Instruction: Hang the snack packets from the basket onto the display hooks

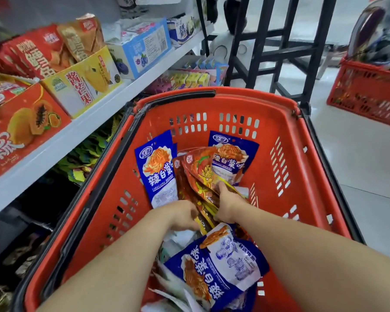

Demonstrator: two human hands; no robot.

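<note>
Inside the red basket (286, 140), 2 hands work among the snack packets. 3 blue packets (223, 264) show: 1 at the basket's near end under the forearms, 1 against its left wall, 1 toward its far wall. In the basket's middle lies 1 fanned stack of red packets (196, 167); they overlap, so their count is hard to make out. The right hand (229, 204) has its fingers curled round that stack, thumb on top. The left hand (181, 218) meets the stack's near edge, but its fingers are blurred, so their hold cannot be told. White wrappers at the near end are half hidden. Left of the basket, a white shelf (95, 122) carries at least 3 printed boxes (20, 131). Beyond the basket stands a black frame (279, 52), and to the far right a second basket (367, 95), cut off by the edge.
</note>
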